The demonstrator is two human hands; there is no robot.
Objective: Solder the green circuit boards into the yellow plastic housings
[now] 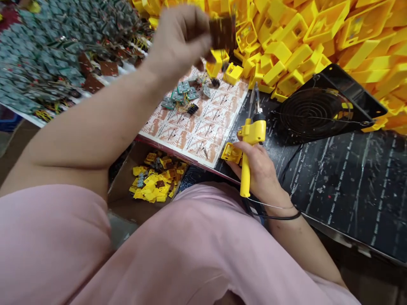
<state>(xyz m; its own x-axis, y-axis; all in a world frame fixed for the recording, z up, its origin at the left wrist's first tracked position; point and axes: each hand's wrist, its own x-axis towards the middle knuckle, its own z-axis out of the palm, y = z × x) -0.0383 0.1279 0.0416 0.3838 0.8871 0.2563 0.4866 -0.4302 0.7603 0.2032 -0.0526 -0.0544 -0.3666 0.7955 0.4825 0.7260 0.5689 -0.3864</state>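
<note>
My left hand (181, 40) is raised at the top centre, pinching a small brown circuit board (222, 33) by its edge; both are blurred. Lower down, my right hand (262, 169) is wrapped round a yellow soldering gun (253, 133), its metal tip pointing up and away from me. A small open yellow plastic case (231, 153) sits at the fingers of that same hand, beside the gun; whether it is gripped is partly hidden. Beyond, green circuit boards (182, 94) with wires and black parts lie on the patterned sheet (199, 135).
Yellow cases (295, 46) are heaped along the back right. A black fan (314, 108) lies tilted on the black mat (337, 182). Many grey-green boards (47, 55) cover the left. Below the table edge, a cardboard box (122, 188) holds yellow pieces.
</note>
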